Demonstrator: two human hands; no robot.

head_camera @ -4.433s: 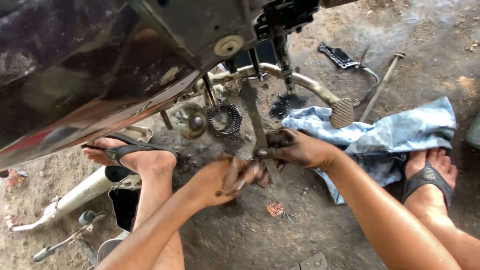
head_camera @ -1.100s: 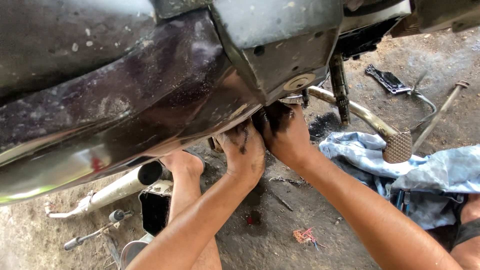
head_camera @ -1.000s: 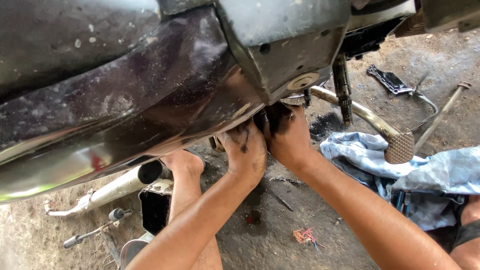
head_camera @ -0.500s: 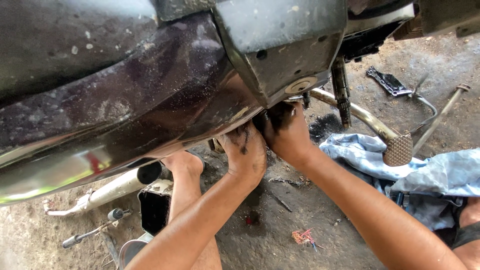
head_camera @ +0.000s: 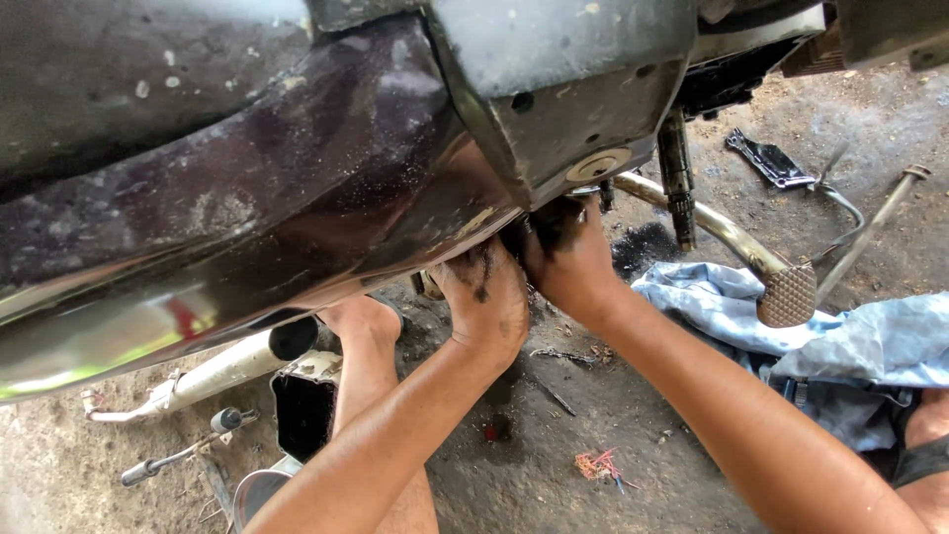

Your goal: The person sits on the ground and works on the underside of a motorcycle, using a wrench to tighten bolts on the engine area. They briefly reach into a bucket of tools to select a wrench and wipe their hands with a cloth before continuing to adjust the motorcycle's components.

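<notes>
Grease covers my left hand (head_camera: 486, 297) and right hand (head_camera: 571, 262), both reaching up under the motorcycle engine case (head_camera: 554, 109); fingers are hidden, so grip cannot be told. Work stands at the underside fitting. Next move calls for feel, not sight. Kick lever (head_camera: 736, 247) and blue cloth (head_camera: 850, 336) lie beside.

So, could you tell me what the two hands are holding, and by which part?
It cannot be told: the greasy left hand and right hand reach up under the motorcycle engine casing, which hides their fingertips.
</notes>
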